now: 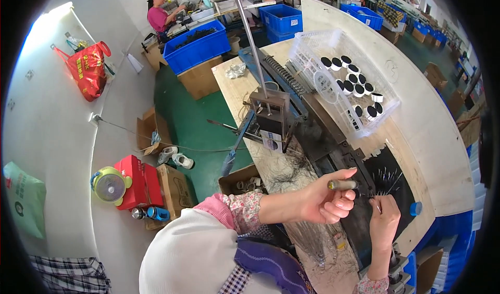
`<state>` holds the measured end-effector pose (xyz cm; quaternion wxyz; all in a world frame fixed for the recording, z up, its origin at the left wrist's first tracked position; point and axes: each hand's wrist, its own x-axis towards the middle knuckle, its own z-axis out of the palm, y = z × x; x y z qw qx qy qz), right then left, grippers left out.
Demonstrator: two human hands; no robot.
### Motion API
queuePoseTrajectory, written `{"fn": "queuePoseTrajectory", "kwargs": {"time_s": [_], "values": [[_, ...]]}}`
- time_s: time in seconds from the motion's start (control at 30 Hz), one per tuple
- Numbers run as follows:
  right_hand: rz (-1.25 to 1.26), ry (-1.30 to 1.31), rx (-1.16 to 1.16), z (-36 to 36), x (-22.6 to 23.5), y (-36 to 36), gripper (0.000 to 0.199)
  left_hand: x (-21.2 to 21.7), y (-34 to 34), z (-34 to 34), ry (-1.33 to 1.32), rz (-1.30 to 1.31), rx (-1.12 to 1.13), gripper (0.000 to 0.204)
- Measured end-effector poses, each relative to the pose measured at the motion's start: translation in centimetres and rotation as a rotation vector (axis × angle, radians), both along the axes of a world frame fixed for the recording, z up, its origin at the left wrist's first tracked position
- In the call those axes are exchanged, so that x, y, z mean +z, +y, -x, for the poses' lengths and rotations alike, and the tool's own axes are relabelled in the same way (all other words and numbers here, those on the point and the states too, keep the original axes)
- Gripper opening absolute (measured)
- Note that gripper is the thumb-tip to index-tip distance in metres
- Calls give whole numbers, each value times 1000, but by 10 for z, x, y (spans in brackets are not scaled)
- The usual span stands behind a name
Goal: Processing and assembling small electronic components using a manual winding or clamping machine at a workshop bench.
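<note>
My left hand [324, 204] is closed around a short yellowish cylinder [341, 184] with a darker end, held above the dark metal machine bed [357, 231]. Beside it, to the right, the fingers of my right hand [384, 221] are pinched together at the edge of a black mat [382, 161]. What lies between those fingertips is too small to make out. Several thin, shiny pin-like pieces [386, 175] rest on the mat just beyond my right fingers. A small blue round cap [415, 208] sits to the right of that hand.
A clear plastic crate [354, 130] holds several white round pieces with black tops. A metal block on a post [270, 106] stands left of the machine. Dark wire strands [291, 171] litter the wooden bench. Another person [158, 17] works at the far left, near a blue bin [198, 52].
</note>
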<state>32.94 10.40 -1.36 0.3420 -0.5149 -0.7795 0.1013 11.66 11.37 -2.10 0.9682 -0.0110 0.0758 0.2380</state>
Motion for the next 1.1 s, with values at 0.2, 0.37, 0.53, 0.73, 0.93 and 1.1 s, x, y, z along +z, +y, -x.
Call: {"fn": "queuePoseTrajectory", "kwargs": {"time_s": [0.2,0.37,0.53,0.73,0.93,1.1], "values": [[-55,-42,38,-5,-3,3,9,15,-6,-11,57,57,39,48],[-92,-94,15,0,-6,4,12,13,-7,-13,29,84,69,41],[-43,-83,44,-4,-5,6,14,18,-10,-13,43,80,101,39],[-8,-89,65,-7,-7,5,12,7,-20,-19,48,-23,97,34],[-69,-81,52,-8,-14,3,10,-90,-22,-45,1350,-1617,337,32],[-232,-244,5,4,3,-10,21,-74,-32,-14,934,-1311,168,32]]}}
